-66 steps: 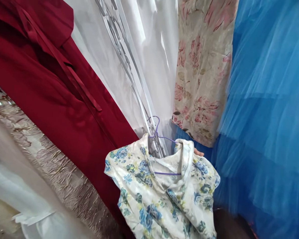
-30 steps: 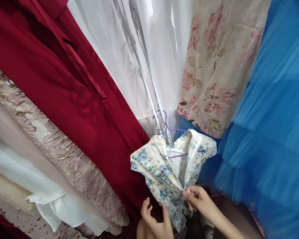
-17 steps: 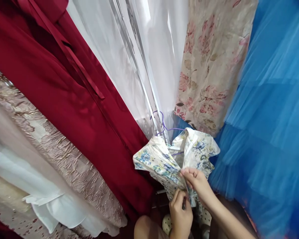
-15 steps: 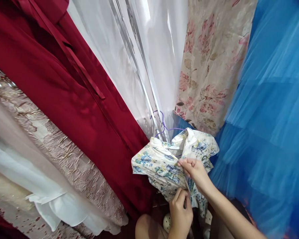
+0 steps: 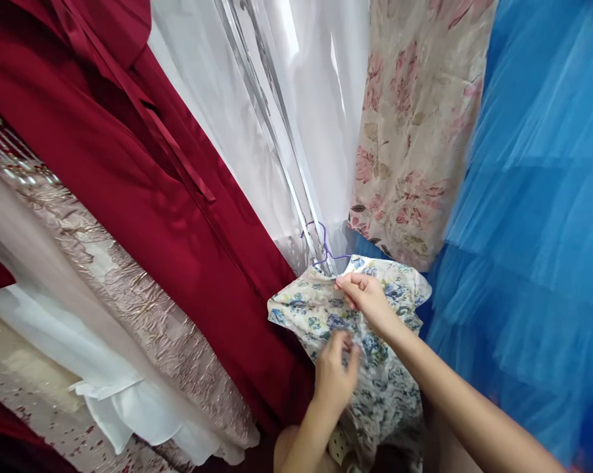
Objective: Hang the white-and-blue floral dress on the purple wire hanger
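Observation:
A short-sleeved floral garment, white with blue and green flowers, hangs on a purple wire hanger. Thumb and fingers of my right hand pinch the garment's front edge just below the neckline. Lower down, my left hand is over the front of the garment. Its fingers are blurred, with the thumb apart from them and nothing visible between. The two front edges now lie close together, and the lower part of the garment hangs down past my forearms.
A dark red garment hangs at left, beside pale embroidered fabric. White cloth hangs behind metal poles. To the right are a beige floral dress and a blue tulle dress. A light perforated shoe shows below.
My right hand has moved up to the neckline, drawing the front edges together. My left hand has come up and left from the lower front edge. The garment's opening has narrowed.

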A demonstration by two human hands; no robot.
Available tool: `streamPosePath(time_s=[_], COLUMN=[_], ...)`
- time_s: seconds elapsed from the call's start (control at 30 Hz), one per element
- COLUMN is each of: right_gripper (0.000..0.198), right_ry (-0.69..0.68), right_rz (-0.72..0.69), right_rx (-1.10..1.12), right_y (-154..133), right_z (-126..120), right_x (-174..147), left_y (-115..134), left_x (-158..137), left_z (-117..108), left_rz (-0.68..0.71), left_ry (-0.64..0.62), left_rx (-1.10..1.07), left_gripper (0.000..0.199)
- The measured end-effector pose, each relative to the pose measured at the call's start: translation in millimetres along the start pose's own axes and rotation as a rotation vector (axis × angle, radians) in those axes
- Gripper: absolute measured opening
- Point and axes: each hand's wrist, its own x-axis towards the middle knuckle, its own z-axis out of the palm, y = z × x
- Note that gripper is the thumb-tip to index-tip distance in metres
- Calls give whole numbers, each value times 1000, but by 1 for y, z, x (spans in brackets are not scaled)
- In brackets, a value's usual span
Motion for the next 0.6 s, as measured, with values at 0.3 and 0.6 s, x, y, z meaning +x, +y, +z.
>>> streamPosePath(time_s=[0.3,0.6], right_gripper=[37,43], right_ry=[-37,47], right_rz=[-74,-87], right_rx=[-83,-183], right_y=[19,70], right_z=[-8,-14], right_x=[-6,-15], left_y=[30,29], left_x=[111,125], left_z=[-69,-81], left_rz=[293,152], left_ry=[25,527], left_rx=[158,40], left_gripper=[26,24])
